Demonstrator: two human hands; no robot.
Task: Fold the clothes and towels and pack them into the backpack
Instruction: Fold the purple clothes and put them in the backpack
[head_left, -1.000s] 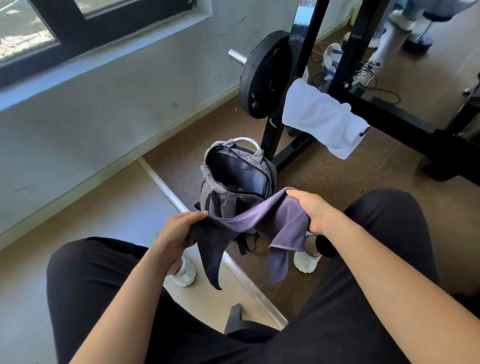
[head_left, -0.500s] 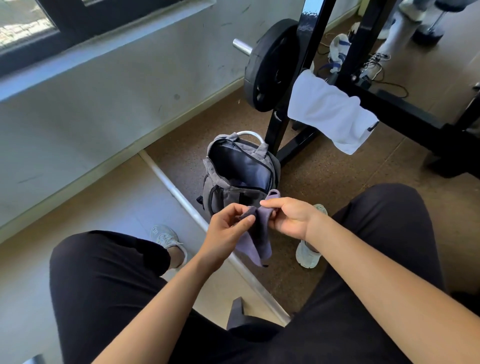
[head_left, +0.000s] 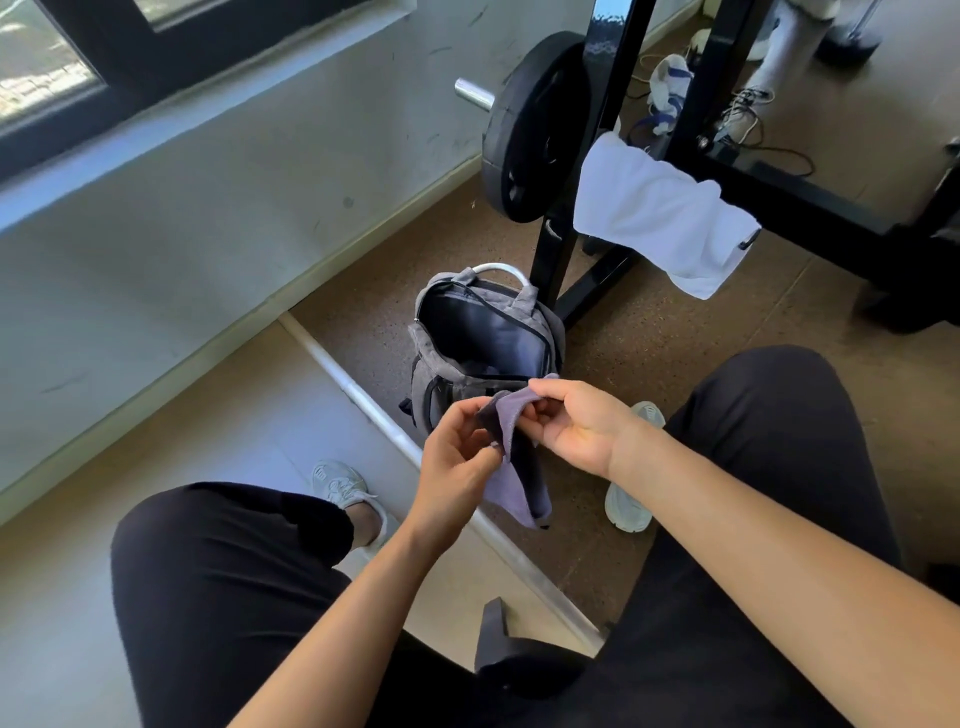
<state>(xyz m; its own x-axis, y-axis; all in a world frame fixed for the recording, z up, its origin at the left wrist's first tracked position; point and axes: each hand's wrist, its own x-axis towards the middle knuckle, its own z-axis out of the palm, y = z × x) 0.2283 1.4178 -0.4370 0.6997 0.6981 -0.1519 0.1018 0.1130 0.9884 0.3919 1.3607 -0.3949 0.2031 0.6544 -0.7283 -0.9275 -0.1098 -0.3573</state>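
**Purple towel mid-fold, just short of the open backpack**

Gripping a small purple-grey terry towel (head_left: 514, 467) with both hands, just on the near side of the bag. Left hand (head_left: 457, 457) curled, thumb and fingertips pinching the doubled upper edge. Right hand (head_left: 576, 426) pinching the same edge from the right, fingers bent round the cloth. Below the pinch, hanging limp and narrow, lower end free in the air between the knees, clear of the floor.

Just beyond, standing upright on the brown floor: a grey fabric backpack (head_left: 423, 358), main compartment unzipped and gaping, contents too dim to identify. Further off to the right, draped over a black metal rack (head_left: 779, 192): a white towel (head_left: 660, 218), not yet folded or packed.

Probably halving the purple towel once more before dropping it in.

Risks from here, as a judgement:
- Uneven layers and a lopsided fold from a slipping pinch.
- Unfurling, or a drop to the floor, from a lost corner of such limp cloth.
- Snagging on the zipper edge, or tipping the unsupported bag, from pushing the bundle in one-handed.
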